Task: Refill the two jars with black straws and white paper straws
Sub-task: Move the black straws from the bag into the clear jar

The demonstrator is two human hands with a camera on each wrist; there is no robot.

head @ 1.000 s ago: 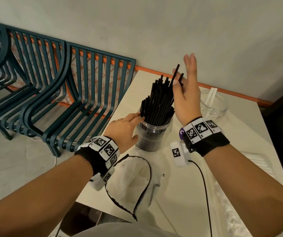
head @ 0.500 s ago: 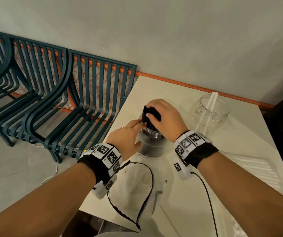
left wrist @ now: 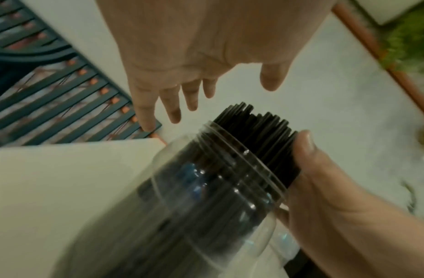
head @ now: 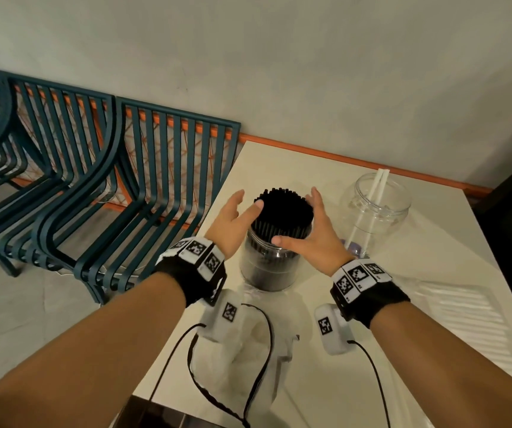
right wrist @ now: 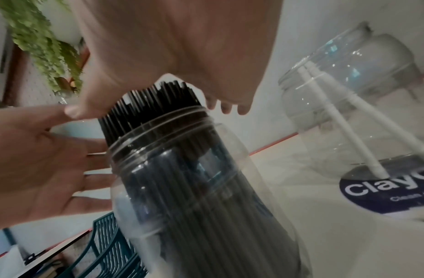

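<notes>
Your left hand [head: 233,223] and right hand [head: 313,239], fingers spread, flank the straws [head: 282,211] in the near jar [head: 267,267].

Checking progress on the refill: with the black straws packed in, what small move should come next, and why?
Probably draw both hands away and turn to the second jar. The black straws already fill their jar and stand level, while the left hand and right hand are open. Only two white paper straws are in the other.
</notes>
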